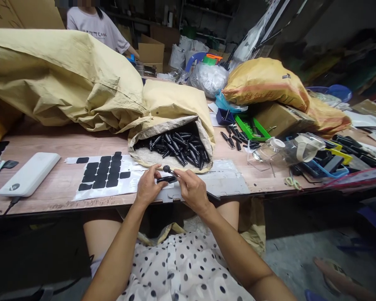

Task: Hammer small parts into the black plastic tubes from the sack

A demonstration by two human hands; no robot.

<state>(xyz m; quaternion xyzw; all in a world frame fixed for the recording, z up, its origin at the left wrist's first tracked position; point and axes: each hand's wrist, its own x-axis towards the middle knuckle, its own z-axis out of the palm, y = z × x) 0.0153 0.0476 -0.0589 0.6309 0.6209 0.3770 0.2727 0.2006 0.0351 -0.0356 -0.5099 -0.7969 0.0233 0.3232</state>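
The left hand (pixel 148 186) is pinching a small black plastic piece (pixel 166 179) by its near end, with the fingers curled around it. The right hand (pixel 192 190) is pinching the other side of the same piece, fingertips close together, right where a little round black knob (pixel 166 169) is sticking up. Both hands are holding it just over the front edge of the wooden table (pixel 50 184), close to the body, probably so the eyes can see it well.

At twelve o'clock from the hands, an open paper sack (pixel 175 125) is lying on its side with its mouth facing the person. It is full of more black pieces (pixel 177 146), so they are easy to grab. At nine o'clock, a white sheet with black sticky pads (pixel 103 172) is lying flat, near enough to reach. Farther out at nine o'clock, a white power bank (pixel 29 173) is sitting with a cable plugged in.

At two o'clock, a green tray (pixel 250 127) and some loose black pieces are lying well apart from the hands, next to a clear jug (pixel 288 150) tipped over. A big yellow sack (pixel 59 79) is slumping at ten o'clock. Far off at eleven o'clock, another person in a pale shirt (pixel 97 27) is standing.
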